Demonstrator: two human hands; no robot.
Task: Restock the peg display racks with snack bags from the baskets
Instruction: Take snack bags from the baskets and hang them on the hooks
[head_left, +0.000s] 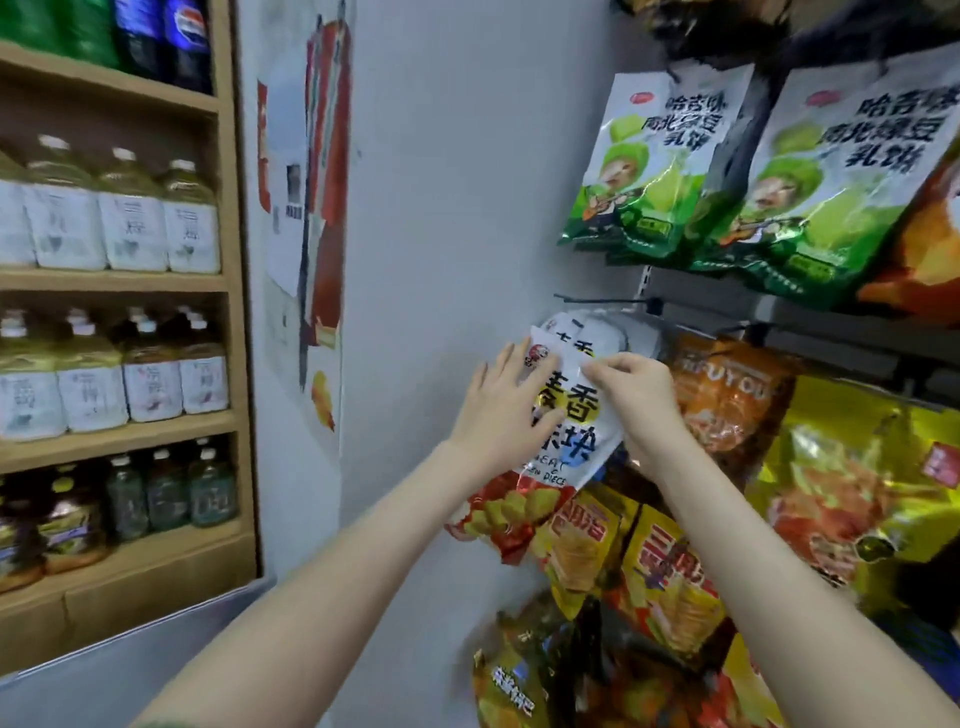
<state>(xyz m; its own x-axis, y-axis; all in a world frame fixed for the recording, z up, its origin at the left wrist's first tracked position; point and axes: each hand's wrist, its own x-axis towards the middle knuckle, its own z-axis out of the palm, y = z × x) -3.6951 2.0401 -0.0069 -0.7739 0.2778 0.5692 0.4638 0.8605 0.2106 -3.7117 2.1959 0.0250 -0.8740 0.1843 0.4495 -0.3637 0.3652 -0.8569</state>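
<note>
Right hand (631, 395) pinches the top edge of the white plastic snack bag with a yellow patch (576, 415), while the left hand (498, 405) lies flat on its face. The bag sits just below the black wire peg (592, 301) and is not yet hung. The neighbouring pegs look stocked. The plain grey wall (441, 208) leaves room on the left, but the orange foil bag (727, 400) crowds the right.

2 bare forearms stretched forward and up, side by side. Left hand (498, 410) flat, fingers straight, thumb spread, pressed against white snack bag (576, 421). Right hand (636, 397) curled, fingertips pinched bag's top edge.
</note>
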